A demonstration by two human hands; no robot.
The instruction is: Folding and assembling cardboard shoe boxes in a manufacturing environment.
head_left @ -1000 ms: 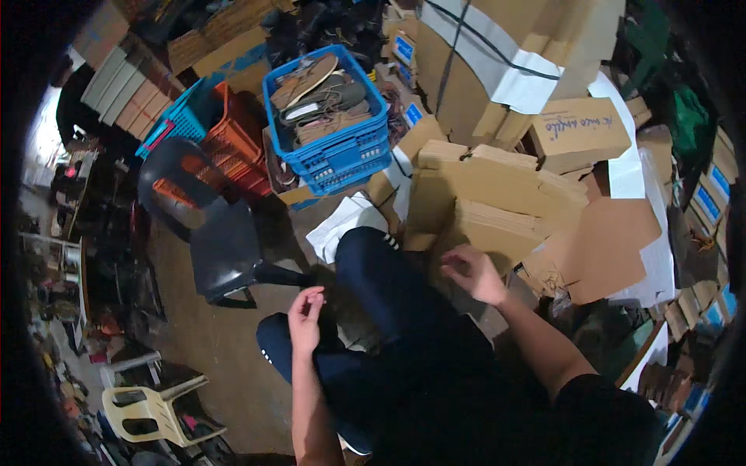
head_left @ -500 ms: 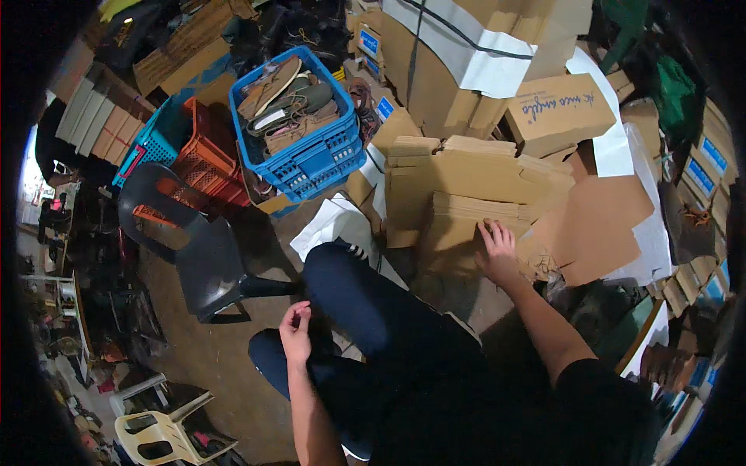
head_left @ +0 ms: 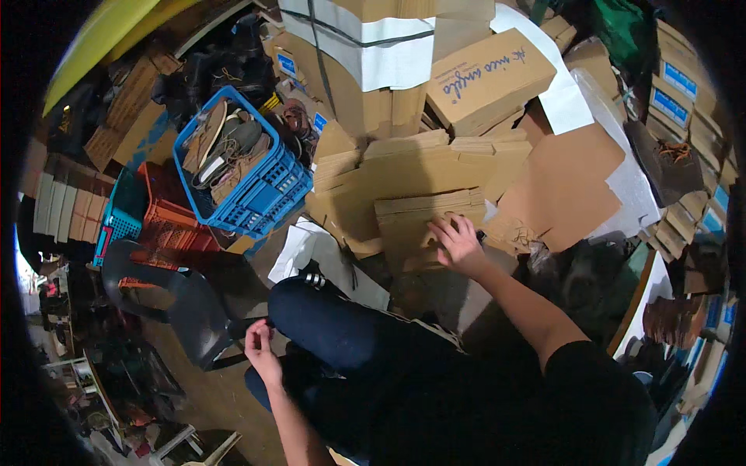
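Right fingers loosely curled over stacked cardboard

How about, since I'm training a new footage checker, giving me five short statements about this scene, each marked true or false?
1. The right hand is at the stack of folded cardboard. True.
2. The blue crate is empty. False: it has shoes in it.
3. A black strap runs across the white sheet on the big carton. True.
4. The left hand is holding up a shoe. False: no shoe shows in it; it is beside the dark trouser leg.
5. The black chair is to the right of the folded cardboard. False: it is to the left.
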